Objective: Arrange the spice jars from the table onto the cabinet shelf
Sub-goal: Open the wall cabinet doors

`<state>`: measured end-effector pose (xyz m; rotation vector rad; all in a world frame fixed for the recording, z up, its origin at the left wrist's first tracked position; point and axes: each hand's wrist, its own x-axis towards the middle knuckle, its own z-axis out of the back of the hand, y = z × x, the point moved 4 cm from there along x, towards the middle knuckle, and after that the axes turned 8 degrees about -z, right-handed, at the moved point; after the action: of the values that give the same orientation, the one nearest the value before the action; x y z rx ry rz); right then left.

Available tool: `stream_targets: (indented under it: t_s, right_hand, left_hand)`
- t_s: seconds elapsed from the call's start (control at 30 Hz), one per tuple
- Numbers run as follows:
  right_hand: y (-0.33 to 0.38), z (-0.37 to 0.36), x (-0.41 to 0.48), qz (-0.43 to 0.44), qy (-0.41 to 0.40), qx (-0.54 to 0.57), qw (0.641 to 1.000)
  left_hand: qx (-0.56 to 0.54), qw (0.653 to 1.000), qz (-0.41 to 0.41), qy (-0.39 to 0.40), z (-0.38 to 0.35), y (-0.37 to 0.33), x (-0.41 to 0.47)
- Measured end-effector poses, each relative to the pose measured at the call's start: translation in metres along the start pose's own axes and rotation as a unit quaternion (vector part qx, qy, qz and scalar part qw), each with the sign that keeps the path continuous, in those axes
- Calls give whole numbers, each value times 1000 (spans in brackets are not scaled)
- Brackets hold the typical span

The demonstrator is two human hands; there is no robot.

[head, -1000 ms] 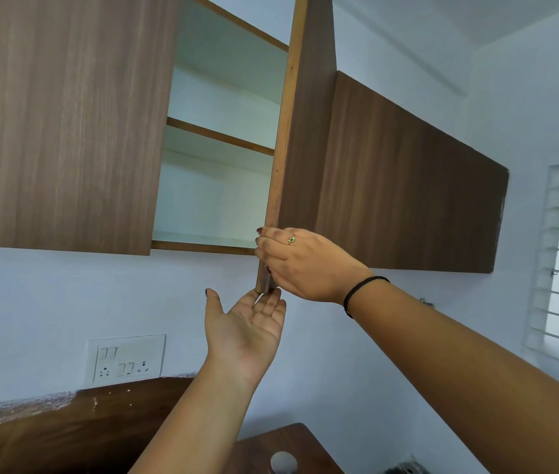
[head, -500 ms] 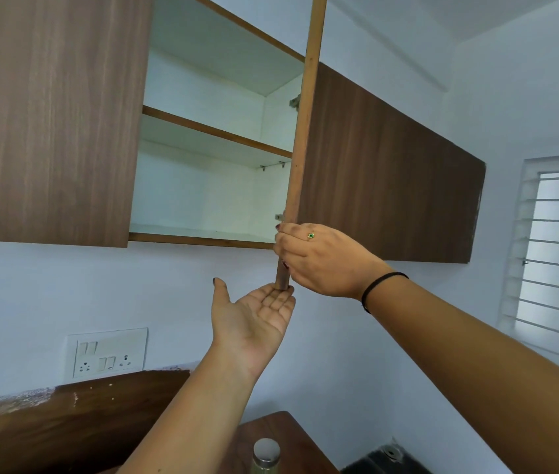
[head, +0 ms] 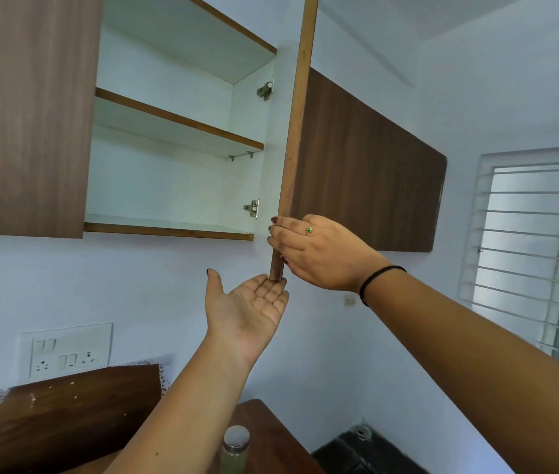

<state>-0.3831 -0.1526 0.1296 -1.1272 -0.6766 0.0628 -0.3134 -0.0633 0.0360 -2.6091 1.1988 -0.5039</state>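
One spice jar (head: 234, 445) is in view at the bottom edge, standing upright on the brown table (head: 273, 429), partly behind the left forearm. It has a round metal lid and greenish contents, and sits well below the cabinet. Two hands are raised above it. The left hand (head: 245, 304) is palm up with its fingers straight and close together. Its fingertips are right under the bottom corner of the open door (head: 296, 131), though whether they touch it cannot be told. The right hand (head: 319, 251) grips that door's lower edge, fingers curled over the far side and thumb on the near side. It wears one ring (head: 309, 230) and, at the wrist, one black band (head: 381, 278). The door is seen edge-on, swung out on two metal hinges (head: 265, 90). Behind it the cabinet (head: 168, 230) shows two white-lined compartments, one above the other, divided by a single shelf (head: 177, 123) with a wooden front edge. Two closed wooden fronts flank the opening, one to the left (head: 25, 114) and one to the right (head: 370, 165). On the white wall below sits one switch plate (head: 66, 350), above a wooden panel (head: 59, 415). One barred window (head: 537, 254) is at the far right.
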Motion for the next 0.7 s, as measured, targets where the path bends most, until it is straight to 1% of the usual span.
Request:
stream_targets:
  t_s: [0.33, 0.7]
  right_hand:
    - [-10, -1, -22, -18, 25, -17, 999]
    - [-25, -2, -48, -32, 59, -37, 997]
  left_hand:
    - [-2, 999, 21, 26, 0, 22, 6]
    - [-7, 995, 84, 51, -9, 43, 19]
